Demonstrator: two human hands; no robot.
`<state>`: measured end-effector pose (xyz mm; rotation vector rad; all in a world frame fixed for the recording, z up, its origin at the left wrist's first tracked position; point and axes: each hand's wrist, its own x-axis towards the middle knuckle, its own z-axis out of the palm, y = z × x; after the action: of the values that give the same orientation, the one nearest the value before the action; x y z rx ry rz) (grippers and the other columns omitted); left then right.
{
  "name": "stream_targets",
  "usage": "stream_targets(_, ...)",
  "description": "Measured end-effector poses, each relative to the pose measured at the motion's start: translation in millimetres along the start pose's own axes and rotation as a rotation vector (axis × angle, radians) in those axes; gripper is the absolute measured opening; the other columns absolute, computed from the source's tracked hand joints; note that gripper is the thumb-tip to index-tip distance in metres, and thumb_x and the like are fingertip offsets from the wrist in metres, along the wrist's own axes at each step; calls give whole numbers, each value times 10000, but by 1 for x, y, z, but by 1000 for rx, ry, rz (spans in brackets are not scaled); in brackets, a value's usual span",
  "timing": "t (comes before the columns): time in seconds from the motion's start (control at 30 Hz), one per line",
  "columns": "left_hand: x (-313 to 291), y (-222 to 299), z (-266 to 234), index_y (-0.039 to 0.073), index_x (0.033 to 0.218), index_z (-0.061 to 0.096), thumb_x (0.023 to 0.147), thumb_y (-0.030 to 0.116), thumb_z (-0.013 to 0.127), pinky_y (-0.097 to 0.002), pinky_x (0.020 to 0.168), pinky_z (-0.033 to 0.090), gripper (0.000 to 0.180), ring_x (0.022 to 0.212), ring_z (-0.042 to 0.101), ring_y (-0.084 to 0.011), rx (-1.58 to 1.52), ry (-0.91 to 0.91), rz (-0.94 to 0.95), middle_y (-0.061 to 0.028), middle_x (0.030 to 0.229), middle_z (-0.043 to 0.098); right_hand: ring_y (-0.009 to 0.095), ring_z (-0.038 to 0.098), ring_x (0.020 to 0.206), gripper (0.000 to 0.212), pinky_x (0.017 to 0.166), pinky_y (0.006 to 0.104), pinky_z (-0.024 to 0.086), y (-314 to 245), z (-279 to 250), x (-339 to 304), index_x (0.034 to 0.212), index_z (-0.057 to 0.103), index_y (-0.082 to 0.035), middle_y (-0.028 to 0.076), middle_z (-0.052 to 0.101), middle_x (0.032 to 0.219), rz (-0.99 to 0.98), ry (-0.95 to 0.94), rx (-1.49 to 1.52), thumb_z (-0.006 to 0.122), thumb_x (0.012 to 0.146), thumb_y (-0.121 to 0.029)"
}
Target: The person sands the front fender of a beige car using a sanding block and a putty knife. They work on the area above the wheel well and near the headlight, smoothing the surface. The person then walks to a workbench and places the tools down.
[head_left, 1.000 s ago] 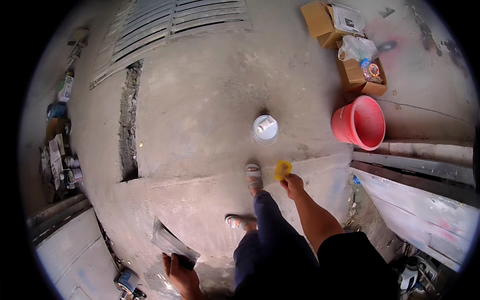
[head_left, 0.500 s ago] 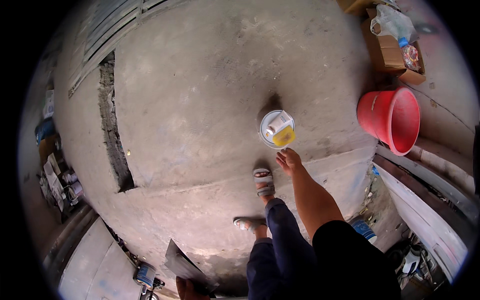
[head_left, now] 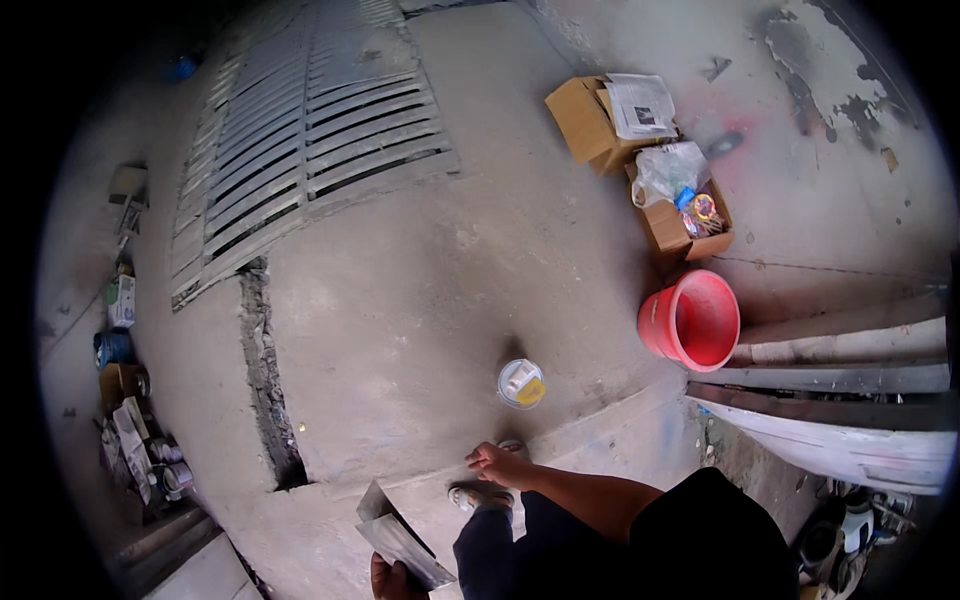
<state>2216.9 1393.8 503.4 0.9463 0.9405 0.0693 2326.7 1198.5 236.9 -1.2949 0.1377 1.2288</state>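
My left hand [head_left: 394, 580], at the bottom edge, is closed on a thin, stiff-looking grey sheet [head_left: 400, 540] with a bent or doubled upper part; what the sheet is made of I cannot tell. Above my feet, my right hand [head_left: 498, 466] reaches leftward, its fingers stretched out and nothing visible in them. Just beyond it on the concrete floor stands a small round white tub [head_left: 508, 398]. On the tub's top lie a white tube-like pack [head_left: 520, 377] and a flat yellow piece [head_left: 531, 392], which resembles a putty spreader.
A red bucket [head_left: 655, 325] stands to the right. Behind it are cardboard boxes [head_left: 580, 120], one holding a plastic bag [head_left: 670, 172]. Slatted grating [head_left: 370, 130] and a broken floor groove [head_left: 262, 370] lie on the left. Clutter [head_left: 130, 450] lines the far left.
My right hand has drawn back from the tub and moved left, toward the grey sheet. My left hand and the sheet have come further into view. The view has tilted up and shifted.
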Motion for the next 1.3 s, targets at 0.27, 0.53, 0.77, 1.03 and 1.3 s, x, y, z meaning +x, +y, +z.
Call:
stream_targets(0.27,47,126,-70,-37,1273,517,929,-4,500,-380,992,464,345,1116,603,-237,-348,-361,108,-133,1196,626,135,621,847,459,706,277,484,-255,171,28,1152,635,-53,44,656,950,-85,-625,88,458,1005,-450)
stream_targets(0.53,124,273,-139,-6,1296,531,954,1,517,-333,965,470,342,1102,602,-174,-286,-444,220,-78,1202,630,107,611,858,170,726,258,495,-403,324,108,1089,605,-36,29,647,994,-269,-457,-39,512,948,-48)
stream_targets(0.77,202,378,-179,72,1241,518,937,-35,510,-359,989,444,322,1099,579,-168,-636,-152,625,-58,1191,620,161,605,1058,411,929,296,480,-501,371,160,1349,470,6,93,619,1187,-510,-281,-63,528,945,-34)
stream_targets(1.03,305,500,-151,179,1305,454,962,19,496,-475,1037,419,381,1166,543,-212,-630,3,911,-27,1252,569,40,368,633,579,586,218,352,-560,431,248,1454,385,-14,-57,414,698,-730,-463,-631,629,938,-111)
stream_targets(1.3,400,593,-125,72,1381,415,991,57,475,-428,1032,427,395,1188,545,-255,-419,93,1228,-99,1326,543,69,548,880,596,793,239,475,-665,490,364,1477,373,-77,23,614,1028,-526,-586,-363,643,948,-135)
